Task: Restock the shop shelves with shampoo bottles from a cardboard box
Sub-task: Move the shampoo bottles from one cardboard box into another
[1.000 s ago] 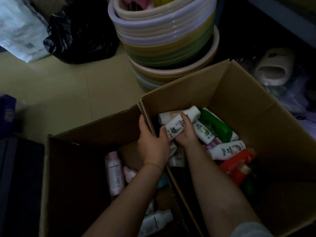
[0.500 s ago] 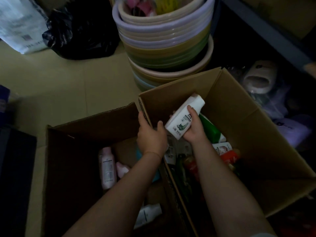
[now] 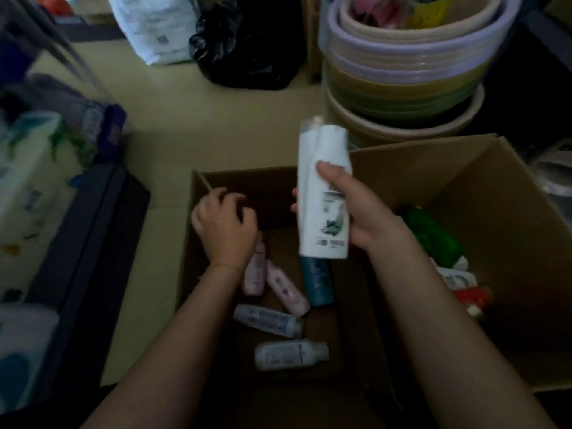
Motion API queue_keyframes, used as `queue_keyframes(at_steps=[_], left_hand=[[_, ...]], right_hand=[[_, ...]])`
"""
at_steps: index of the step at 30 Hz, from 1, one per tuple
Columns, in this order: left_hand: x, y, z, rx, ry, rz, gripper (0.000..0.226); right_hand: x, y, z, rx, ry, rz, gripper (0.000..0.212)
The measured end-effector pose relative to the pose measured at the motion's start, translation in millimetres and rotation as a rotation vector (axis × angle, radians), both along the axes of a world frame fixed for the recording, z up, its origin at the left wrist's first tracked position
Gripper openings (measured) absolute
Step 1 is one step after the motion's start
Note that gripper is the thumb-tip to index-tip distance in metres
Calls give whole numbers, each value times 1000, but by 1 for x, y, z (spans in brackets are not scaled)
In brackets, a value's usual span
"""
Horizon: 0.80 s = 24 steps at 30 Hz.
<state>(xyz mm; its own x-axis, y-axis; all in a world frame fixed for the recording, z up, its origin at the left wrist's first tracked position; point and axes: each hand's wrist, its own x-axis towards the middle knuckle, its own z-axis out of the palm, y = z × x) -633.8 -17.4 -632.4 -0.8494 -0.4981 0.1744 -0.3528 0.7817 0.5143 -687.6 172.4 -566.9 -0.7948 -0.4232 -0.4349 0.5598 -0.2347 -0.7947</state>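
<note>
Head view: the right hand (image 3: 360,209) grips a white shampoo bottle (image 3: 323,193) round its middle, thumb across the front, lifted clear above the two cardboard boxes. Its long axis stands nearly upright, cap end away from the person (the top looks blurred). The left hand (image 3: 224,226) hangs over the left cardboard box (image 3: 198,243), fingers loosely curled, grasping nothing; the pink bottles (image 3: 272,278) lie just beneath it, nearer that hand
</note>
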Motion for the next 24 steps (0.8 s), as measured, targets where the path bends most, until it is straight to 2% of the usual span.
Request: queue_keyframes(at_steps=[3,6,8,10,13,16,19,21,24], left_hand=[[17,-44,-4,-56,-156,147,46],[24,-65,-8,13,-210,134,49],[24,-67,-8,44,-202,123,48],[24,-59,-7,-3,-215,69,47],[21,-42,-8,-55,-227,18,46],[13,-21,-6,-9,-208,37,51],[-1,2,-4,58,-89,-21,45],[-13,28,-1,234,-86,-186,39],[-22,94,15,718,-232,-263,51]], right_hand=[[14,-69,-35,101,-122,67,26],[35,-105,-87,181,-345,44,34],[47,-106,-114,276,-434,19,22],[51,-99,-134,400,-462,10,17],[44,-89,-136,473,-440,-82,13],[31,-83,-96,328,-294,-78,19],[16,-56,-40,152,-39,-164,17],[4,-25,-14,123,81,-317,20],[-15,30,-16,246,94,-586,20]])
